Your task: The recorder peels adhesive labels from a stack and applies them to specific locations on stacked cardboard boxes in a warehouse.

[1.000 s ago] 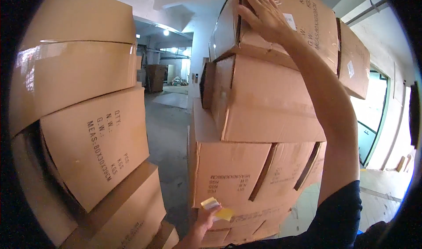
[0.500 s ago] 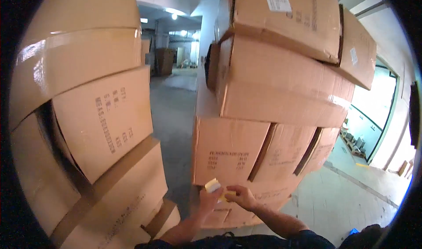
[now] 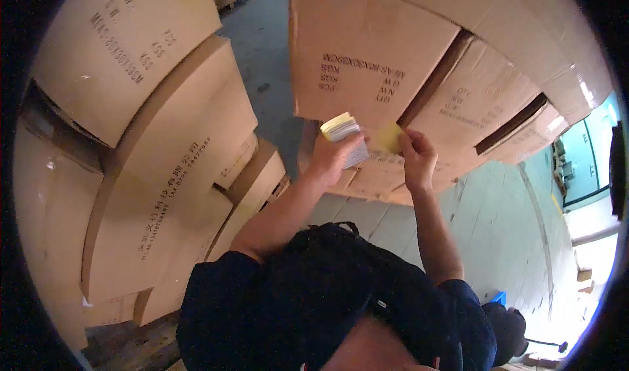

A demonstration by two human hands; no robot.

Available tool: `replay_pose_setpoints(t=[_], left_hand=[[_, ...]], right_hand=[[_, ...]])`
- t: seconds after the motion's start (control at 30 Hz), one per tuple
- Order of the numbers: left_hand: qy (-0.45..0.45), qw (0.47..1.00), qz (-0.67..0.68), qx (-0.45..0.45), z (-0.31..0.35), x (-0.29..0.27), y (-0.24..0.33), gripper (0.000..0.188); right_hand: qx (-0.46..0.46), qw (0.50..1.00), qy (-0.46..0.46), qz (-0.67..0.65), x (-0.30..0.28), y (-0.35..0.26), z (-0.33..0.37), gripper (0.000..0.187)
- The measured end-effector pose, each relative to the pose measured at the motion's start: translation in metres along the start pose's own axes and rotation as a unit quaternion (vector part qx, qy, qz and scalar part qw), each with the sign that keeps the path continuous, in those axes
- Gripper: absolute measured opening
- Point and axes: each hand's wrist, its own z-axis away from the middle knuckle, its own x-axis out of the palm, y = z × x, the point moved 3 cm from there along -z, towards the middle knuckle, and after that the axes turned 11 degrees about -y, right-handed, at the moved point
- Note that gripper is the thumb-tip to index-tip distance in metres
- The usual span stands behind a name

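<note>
The left hand [image 3: 334,158] gripped a folded wad of white-and-yellow paper sheets [image 3: 342,129], thumb pressed across it; how its hidden fingers lay could not be told. Just right of it, the right hand [image 3: 420,155] pinched a yellow paper slip [image 3: 391,138] between thumb and forefinger, apart from the wad. The step seemed to be handling one slip; the next move probably called for a steady pinch. Beyond stood a stack of printed cardboard cartons [image 3: 367,37].
</note>
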Motion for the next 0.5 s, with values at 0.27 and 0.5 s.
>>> replay_pose_setpoints(t=[0.27,0.5], left_hand=[[-0.009,0.998,0.056,0.022,-0.005,0.035,-0.052,0.025],[-0.034,0.999,0.026,0.015,-0.002,0.037,-0.054,0.033]], right_hand=[[0.095,0.944,0.057,-0.312,0.009,0.039,0.037,0.008],[0.121,0.889,-0.01,-0.442,0.025,0.034,0.069,0.012]])
